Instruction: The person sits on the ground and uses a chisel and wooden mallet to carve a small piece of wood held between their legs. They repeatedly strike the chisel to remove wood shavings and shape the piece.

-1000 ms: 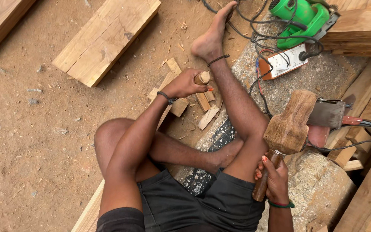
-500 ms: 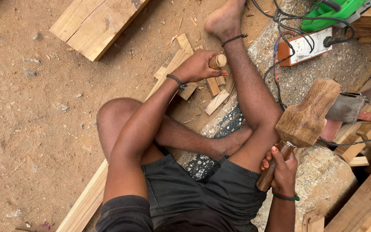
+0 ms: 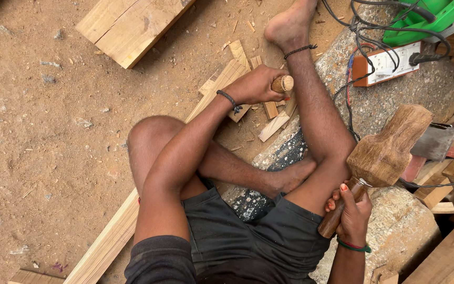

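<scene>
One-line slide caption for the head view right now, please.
Seated on sandy ground, left hand grips a wooden-handled chisel on a plank; right hand holds a wooden mallet.

Sandy ground (image 3: 43, 158) with timber offcuts (image 3: 271, 118)

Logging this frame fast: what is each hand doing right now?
Left hand: closed around a round wooden chisel handle.
Right hand: closed on the handle of a chunky brown wooden mallet.

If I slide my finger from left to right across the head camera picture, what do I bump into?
Thick wooden block → left hand gripping a wooden-handled tool → white switch box → big wooden mallet in the right hand.
</scene>
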